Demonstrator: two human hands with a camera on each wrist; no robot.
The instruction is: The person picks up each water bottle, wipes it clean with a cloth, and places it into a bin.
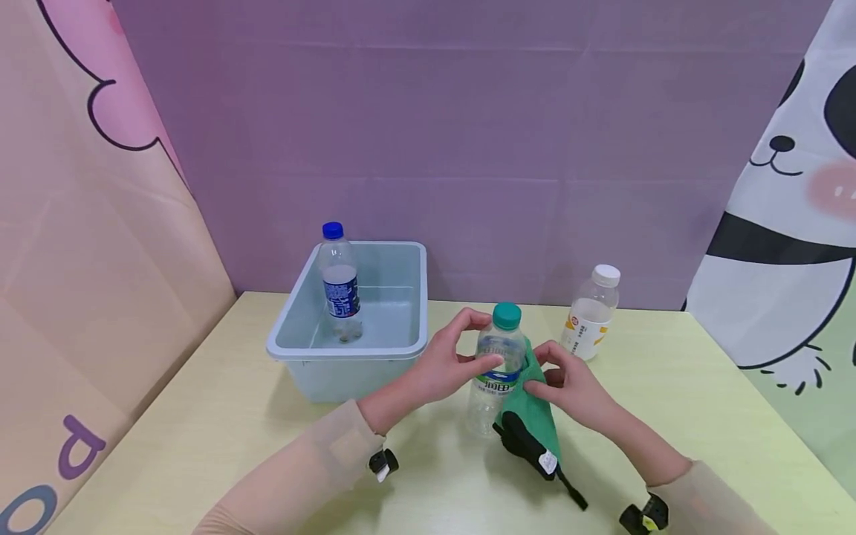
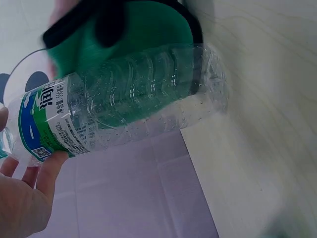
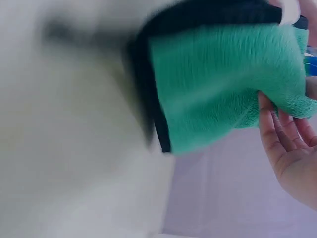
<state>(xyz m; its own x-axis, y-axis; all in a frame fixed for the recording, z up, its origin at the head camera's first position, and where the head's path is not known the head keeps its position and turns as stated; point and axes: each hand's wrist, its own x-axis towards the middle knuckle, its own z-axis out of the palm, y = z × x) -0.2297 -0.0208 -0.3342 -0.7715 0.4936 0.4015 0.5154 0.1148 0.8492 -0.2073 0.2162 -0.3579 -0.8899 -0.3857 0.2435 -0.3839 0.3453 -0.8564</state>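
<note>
A clear plastic bottle with a green cap point(image 1: 496, 380) stands upright, close over the table, with its label facing forward. My left hand point(image 1: 455, 353) grips it around the upper part, thumb across the front. In the left wrist view the bottle point(image 2: 133, 96) shows droplets on its ribbed wall. My right hand point(image 1: 576, 383) pinches a green cloth with black edging point(image 1: 535, 409), held against the bottle's right side. The cloth's lower part hangs down with a black strap. In the right wrist view the fingers press into the cloth point(image 3: 213, 84).
A light blue plastic bin point(image 1: 361, 371) stands at the back left of the table point(image 1: 221, 416). Inside it is an upright bottle with a blue cap point(image 1: 342, 290). A white-capped bottle point(image 1: 590, 316) stands behind my right hand. A purple backdrop point(image 1: 401, 134) rises behind the table.
</note>
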